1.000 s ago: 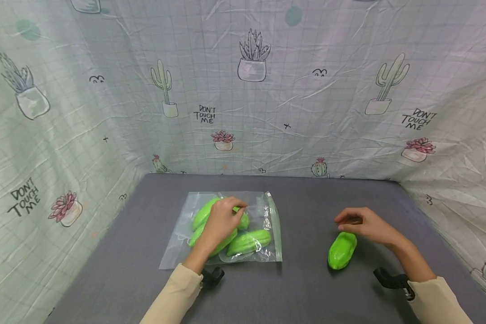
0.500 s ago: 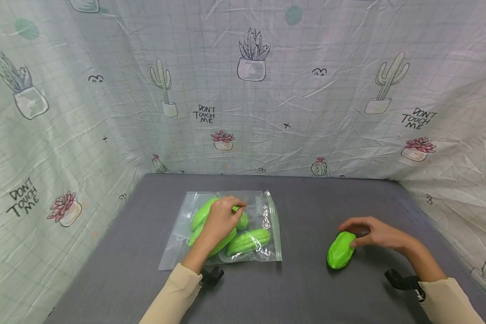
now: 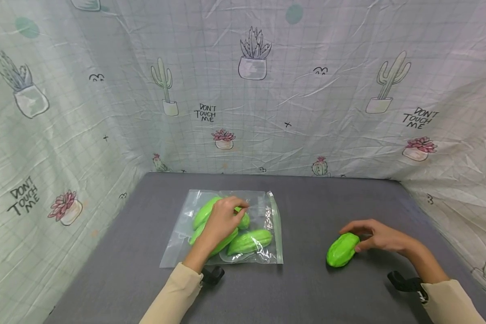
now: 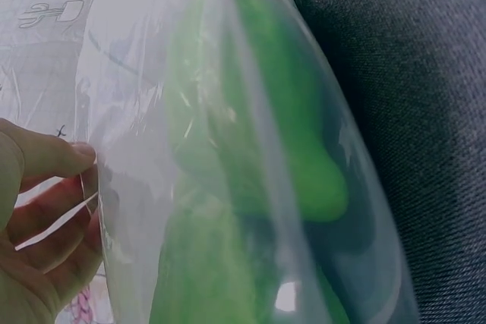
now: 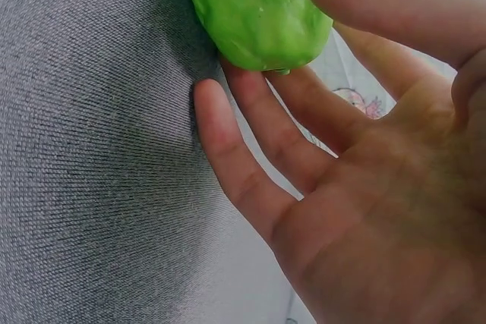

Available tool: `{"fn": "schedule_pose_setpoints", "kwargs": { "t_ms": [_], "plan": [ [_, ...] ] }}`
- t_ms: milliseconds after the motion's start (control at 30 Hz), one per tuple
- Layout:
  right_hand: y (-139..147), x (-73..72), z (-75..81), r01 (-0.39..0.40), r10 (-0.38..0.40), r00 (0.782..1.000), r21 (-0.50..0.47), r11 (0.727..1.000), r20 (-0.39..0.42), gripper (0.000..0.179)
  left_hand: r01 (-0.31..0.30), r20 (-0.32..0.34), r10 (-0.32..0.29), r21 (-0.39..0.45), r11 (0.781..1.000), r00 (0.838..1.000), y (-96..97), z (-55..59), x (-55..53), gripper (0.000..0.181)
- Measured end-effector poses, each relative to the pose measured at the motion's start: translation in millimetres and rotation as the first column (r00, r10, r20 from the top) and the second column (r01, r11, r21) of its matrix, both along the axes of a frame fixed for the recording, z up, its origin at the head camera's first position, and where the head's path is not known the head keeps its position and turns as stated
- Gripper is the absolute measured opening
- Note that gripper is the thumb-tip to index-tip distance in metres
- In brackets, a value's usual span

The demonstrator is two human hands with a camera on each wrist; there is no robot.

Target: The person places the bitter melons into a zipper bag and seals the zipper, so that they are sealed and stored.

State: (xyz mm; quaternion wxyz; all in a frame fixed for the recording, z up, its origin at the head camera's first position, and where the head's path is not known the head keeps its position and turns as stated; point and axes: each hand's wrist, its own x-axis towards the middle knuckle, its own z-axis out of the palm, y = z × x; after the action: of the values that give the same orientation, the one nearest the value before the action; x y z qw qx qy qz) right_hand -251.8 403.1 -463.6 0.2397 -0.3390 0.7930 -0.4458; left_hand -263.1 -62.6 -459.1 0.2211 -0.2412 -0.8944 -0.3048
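A clear zip bag [image 3: 177, 250] lies flat on the table with several green ridged vegetables [image 3: 249, 242] inside. My left hand [image 3: 222, 219] is over the bag; in the left wrist view its thumb and fingers pinch the upper film. To the right, apart from the bag, one more green ridged vegetable [image 3: 341, 252] lies on the table. My right hand [image 3: 382, 236] grips its far right end, with the thumb on one side and fingers on the other, as the right wrist view shows. The little finger rests close to the table surface.
The dark grey table [image 3: 299, 292] is enclosed by a pale printed curtain [image 3: 291, 99] at the back and sides. The bag's zip edge [image 3: 275, 229] faces right, toward the single vegetable. A black strap mount [image 3: 212, 275] sits at the left wrist.
My right hand has moved down and right, from above the single vegetable to a grip on its end. That vegetable has tilted slightly. The left hand stays on the bag.
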Motion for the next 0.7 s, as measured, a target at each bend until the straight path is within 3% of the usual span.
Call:
{"fn": "schedule_pose_setpoints", "kwargs": {
  "t_ms": [700],
  "plan": [
    [-3.8,-0.6,-3.4,0.027,-0.027,0.999,-0.007,1.000,-0.023,0.042,0.017,-0.004,-0.017,0.003,1.000,1.000,0.5,-1.0,-0.7,0.011]
  ]
}}
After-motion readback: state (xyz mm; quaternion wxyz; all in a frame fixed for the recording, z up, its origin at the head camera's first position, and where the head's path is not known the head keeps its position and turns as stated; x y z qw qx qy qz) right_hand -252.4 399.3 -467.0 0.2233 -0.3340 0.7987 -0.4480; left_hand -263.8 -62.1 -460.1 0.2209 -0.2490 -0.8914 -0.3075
